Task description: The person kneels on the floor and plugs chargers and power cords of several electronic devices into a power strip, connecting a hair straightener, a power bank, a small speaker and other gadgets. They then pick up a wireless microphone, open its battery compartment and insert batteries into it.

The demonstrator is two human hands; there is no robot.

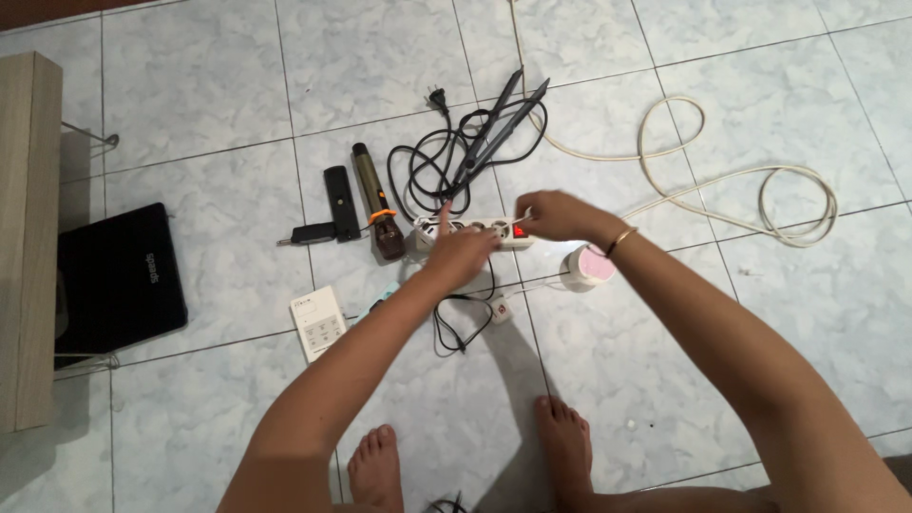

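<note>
A white power strip (pixel 509 235) with a red switch lies on the tiled floor. My left hand (pixel 459 255) rests on its left half, index finger raised. My right hand (pixel 559 215) pinches something small and white at the strip's right end; a gold bangle sits on that wrist. What the fingers hold is too small to tell. A thin black cable (pixel 454 328) trails from under the strip toward my bare feet (pixel 475 456).
Beyond the strip lie a black hair straightener (pixel 499 123) with coiled cord, a dark microphone (pixel 373 199), a black remote (pixel 340 201), a white remote (pixel 317 323), a pink-topped round thing (pixel 589 266), a cream cable (pixel 731 180). A black box (pixel 119 275) and wooden shelf (pixel 27 237) stand left.
</note>
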